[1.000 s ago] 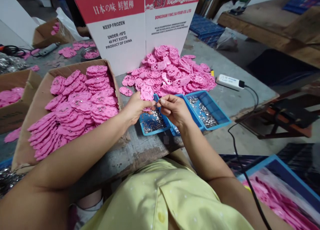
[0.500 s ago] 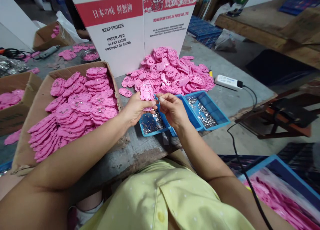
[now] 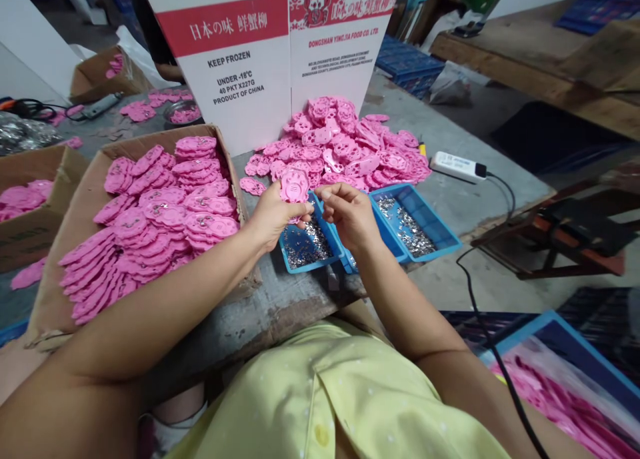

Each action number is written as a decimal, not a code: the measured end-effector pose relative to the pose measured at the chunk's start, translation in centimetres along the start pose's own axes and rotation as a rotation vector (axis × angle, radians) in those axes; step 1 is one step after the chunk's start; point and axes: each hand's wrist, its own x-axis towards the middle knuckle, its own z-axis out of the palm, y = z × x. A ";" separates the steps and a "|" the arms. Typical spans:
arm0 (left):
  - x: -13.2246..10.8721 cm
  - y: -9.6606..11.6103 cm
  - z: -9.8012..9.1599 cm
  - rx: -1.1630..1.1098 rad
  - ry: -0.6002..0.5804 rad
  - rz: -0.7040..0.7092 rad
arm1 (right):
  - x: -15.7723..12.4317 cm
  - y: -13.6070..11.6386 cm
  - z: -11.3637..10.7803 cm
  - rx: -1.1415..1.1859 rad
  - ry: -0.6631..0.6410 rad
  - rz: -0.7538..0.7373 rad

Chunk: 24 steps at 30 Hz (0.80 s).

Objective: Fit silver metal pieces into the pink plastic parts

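Note:
My left hand (image 3: 274, 214) grips a pink plastic piece (image 3: 294, 186) with a scalloped outline, its face turned up toward me. Just right of it, my right hand (image 3: 349, 212) is held with thumb and forefinger pinched together. Whatever lies between those fingertips is too small to make out. Below the hands, a blue tray (image 3: 309, 270) holds many tiny shiny metal parts. A second blue tray (image 3: 393, 238) is partly covered by my right hand, and a third blue tray (image 3: 444, 247) with metal bits stands at its right.
Stacked pink pieces fill a cardboard box (image 3: 37, 312) on the left. Behind the trays lies a heap of pink pieces (image 3: 350, 146) against a white printed carton (image 3: 250, 122). A white power strip (image 3: 457, 166) with a black cord (image 3: 467, 286) sits at the right.
My right hand has drawn slightly right, away from the pink piece, opening a small gap. The left hand keeps its hold, and the view has shifted a little.

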 end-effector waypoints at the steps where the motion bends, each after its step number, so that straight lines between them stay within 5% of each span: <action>1: 0.0 -0.1 0.0 0.004 0.000 0.000 | 0.1 -0.2 -0.2 -0.023 -0.007 -0.003; 9: 0.0 -0.2 0.0 -0.002 -0.030 -0.016 | 0.3 -1.0 -0.4 -0.128 -0.175 0.034; 17: 0.1 0.0 -0.1 -0.320 -0.172 -0.063 | -0.3 -0.7 -0.2 0.002 0.033 -0.091; 24: -0.6 0.8 -0.4 -0.317 -0.306 0.030 | -1.3 -0.7 0.9 0.063 0.134 -0.254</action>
